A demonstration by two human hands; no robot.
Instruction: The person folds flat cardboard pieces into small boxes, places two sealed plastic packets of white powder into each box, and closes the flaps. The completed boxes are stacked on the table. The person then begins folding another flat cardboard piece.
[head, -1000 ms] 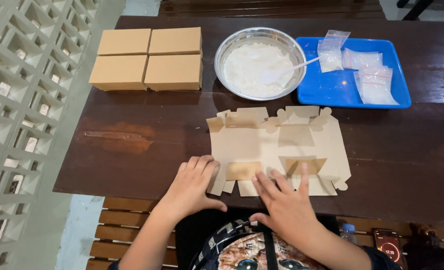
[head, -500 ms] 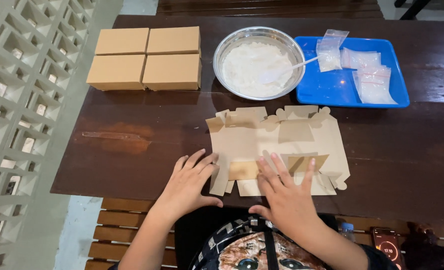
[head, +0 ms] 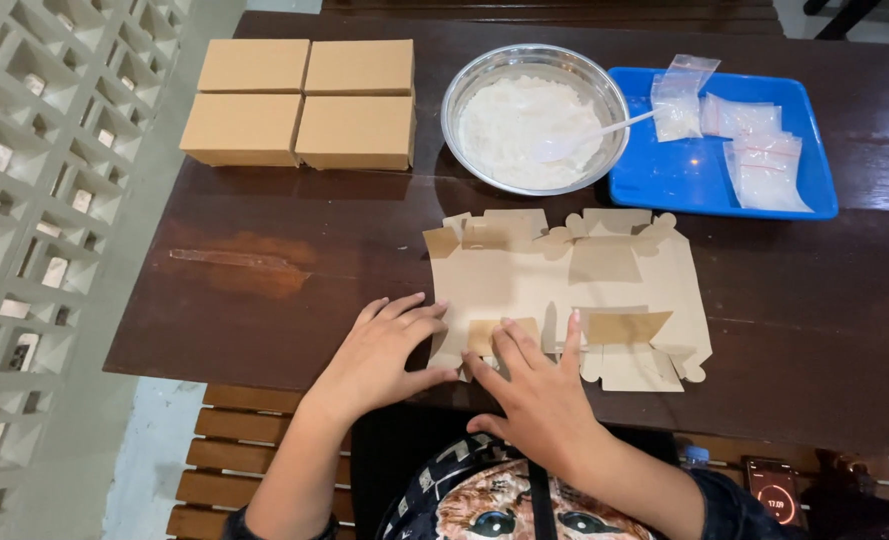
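Note:
A flat, unfolded brown cardboard box blank point(head: 564, 285) lies on the dark wooden table point(head: 264, 290), its flaps partly creased up. My left hand point(head: 384, 350) rests on the table at the blank's near left corner, fingers touching its edge. My right hand point(head: 534, 385) presses flat on the blank's near edge, fingers spread over a folded flap. Neither hand grips anything.
Several closed brown cardboard boxes point(head: 304, 100) sit at the far left. A metal bowl point(head: 534, 115) of white powder holds a white spoon point(head: 589, 135). A blue tray point(head: 664, 170) with small clear bags of powder point(head: 754, 150) stands at the far right. A slatted bench point(head: 224, 460) is below.
Both hands have shifted slightly left along the blank's near edge, pressing the near left flaps down; the blank has barely moved.

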